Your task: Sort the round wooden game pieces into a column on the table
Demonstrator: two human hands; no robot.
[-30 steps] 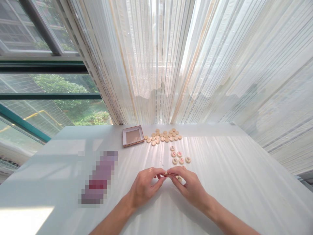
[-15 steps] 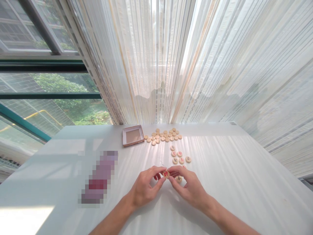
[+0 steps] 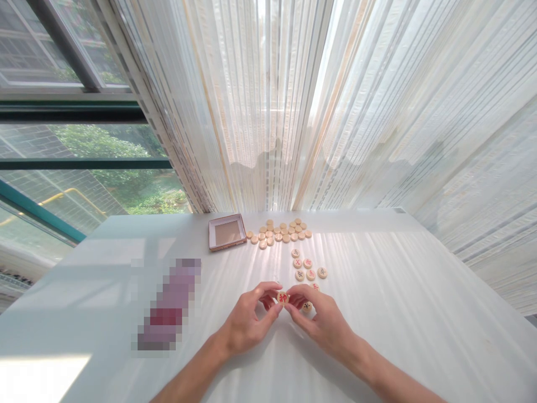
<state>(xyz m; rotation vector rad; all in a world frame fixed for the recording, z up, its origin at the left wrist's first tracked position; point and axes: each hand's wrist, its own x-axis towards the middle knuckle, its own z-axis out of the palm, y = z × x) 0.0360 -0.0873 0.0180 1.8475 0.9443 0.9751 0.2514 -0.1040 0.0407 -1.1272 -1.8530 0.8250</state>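
So here's a round wooden piece, red character showing, held right between the two hands, over the near middle of the table. It's a disc, so no long axis to speak of; its marked face tips up towards the person. The right hand has the firmer claim: thumb and forefinger pinch the disc's right edge. Over on the left side, the left hand curves in, thumb at the lower left rim, forefinger apparently just clear of the top; whether that grip bears any weight, I can't tell. The hands sit about equally close, one either side.

Now look right and far of the disc: a loose cluster of lettered pieces, red and black, the nearest ones partly hidden by the right hand. Farther off, a spread of plain pieces lies beside an open box on the left.
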